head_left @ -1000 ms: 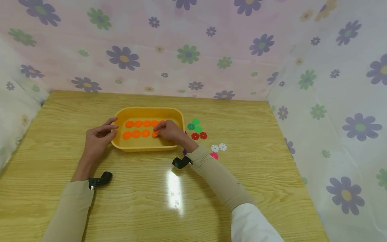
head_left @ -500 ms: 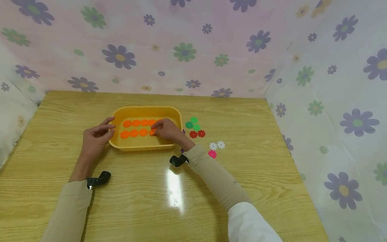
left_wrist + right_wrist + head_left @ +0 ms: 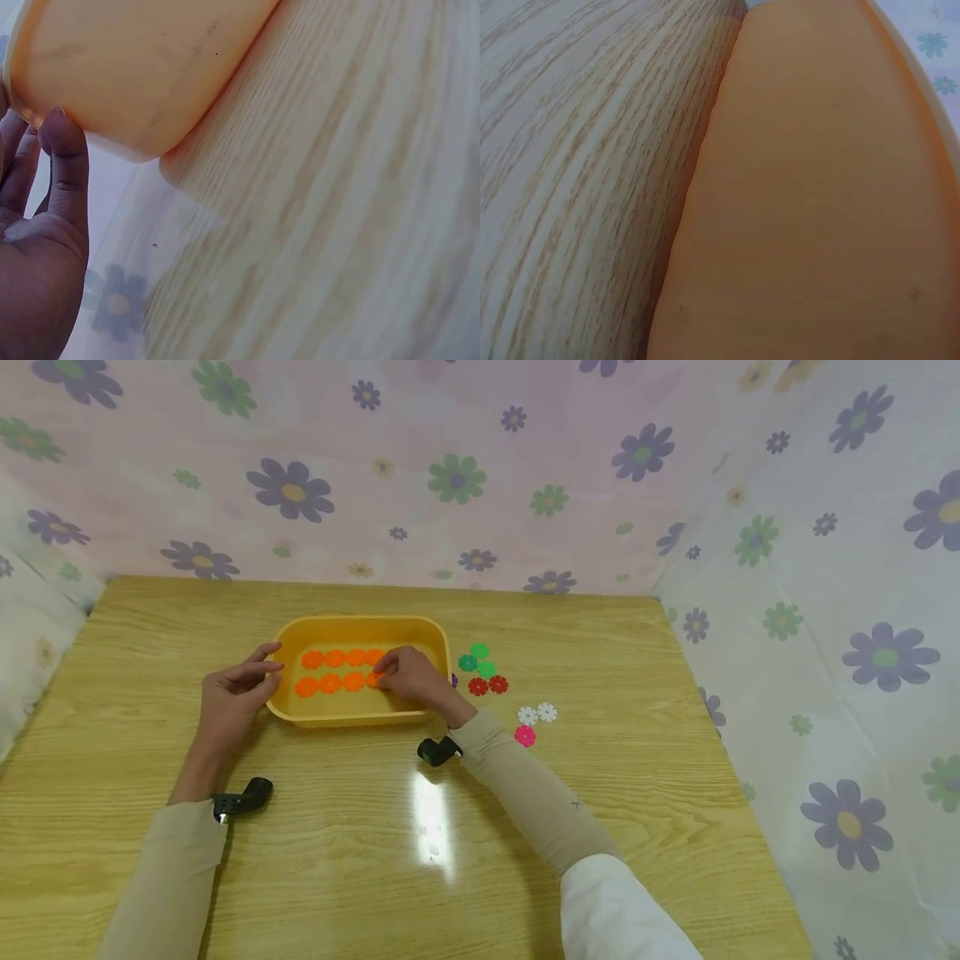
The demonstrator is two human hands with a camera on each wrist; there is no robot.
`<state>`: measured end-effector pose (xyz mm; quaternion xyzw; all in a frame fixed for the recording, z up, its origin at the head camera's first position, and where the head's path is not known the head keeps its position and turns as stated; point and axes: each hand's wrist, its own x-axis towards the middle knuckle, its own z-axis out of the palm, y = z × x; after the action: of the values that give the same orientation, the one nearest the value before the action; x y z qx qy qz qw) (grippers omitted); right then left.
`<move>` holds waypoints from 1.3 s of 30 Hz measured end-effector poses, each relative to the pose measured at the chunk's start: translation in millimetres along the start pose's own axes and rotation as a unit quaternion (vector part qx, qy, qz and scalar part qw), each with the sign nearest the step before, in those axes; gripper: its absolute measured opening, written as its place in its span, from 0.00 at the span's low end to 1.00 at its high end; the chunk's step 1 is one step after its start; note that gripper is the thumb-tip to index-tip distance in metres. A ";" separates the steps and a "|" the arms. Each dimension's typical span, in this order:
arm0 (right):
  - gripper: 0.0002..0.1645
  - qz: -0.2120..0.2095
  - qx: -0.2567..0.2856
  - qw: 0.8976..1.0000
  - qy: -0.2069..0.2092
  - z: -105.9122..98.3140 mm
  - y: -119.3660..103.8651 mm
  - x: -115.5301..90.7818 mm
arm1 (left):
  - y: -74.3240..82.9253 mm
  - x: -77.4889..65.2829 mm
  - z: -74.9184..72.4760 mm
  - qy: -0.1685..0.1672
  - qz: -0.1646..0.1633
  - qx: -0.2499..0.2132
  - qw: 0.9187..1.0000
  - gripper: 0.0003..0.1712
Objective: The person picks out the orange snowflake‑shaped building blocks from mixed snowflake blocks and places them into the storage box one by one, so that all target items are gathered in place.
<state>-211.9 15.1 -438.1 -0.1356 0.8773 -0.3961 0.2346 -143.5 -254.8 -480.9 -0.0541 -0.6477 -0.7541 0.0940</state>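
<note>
A yellow plastic basin [image 3: 360,720] holds orange snowflake discs [image 3: 330,683] laid flat in two rows. Thumb and fingers of my left hand [image 3: 229,700] grip the basin's left rim; in the left wrist view, this hand [image 3: 45,247] has a thumb tip against the basin wall [image 3: 142,75] just below the rim. Inside the basin, my right hand [image 3: 414,675] pinches an orange disc [image 3: 376,681] at the right end of the near row, partly covered by the fingertips. The right wrist view shows the basin's outer wall [image 3: 802,187] but no hand.
Right of the basin lie green discs [image 3: 486,669], two red discs [image 3: 477,687], two white discs [image 3: 527,716] and a pink disc [image 3: 525,736]. A purple disc [image 3: 454,680] peeks out beside the basin's right side. Everything stands on a wood-grain table [image 3: 337,860] before flowered cloth [image 3: 457,435].
The head view has shifted slightly. My right hand has lowered the pinched orange disc from a tilt to nearly level with the near row. My left hand stays at the rim.
</note>
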 end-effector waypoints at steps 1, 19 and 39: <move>0.11 0.000 -0.002 1.000 0.001 -0.1 -0.6 0.5 | 0.4 0.5 0.1 0.000 0.000 -0.001 1.000 0.10; 0.08 -0.018 -0.012 0.999 -0.029 -3.6 -1.5 2.6 | 2.1 2.7 0.8 0.000 -0.001 -0.004 1.000 0.10; 0.09 -0.024 -0.041 0.997 -0.053 -1.8 -0.7 2.9 | 0.8 0.9 0.4 -0.003 0.007 -0.007 1.000 0.10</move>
<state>-215.3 14.5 -437.4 -0.1871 0.8757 -0.3573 0.2655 -144.2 -254.6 -479.9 -0.0609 -0.6422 -0.7580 0.0969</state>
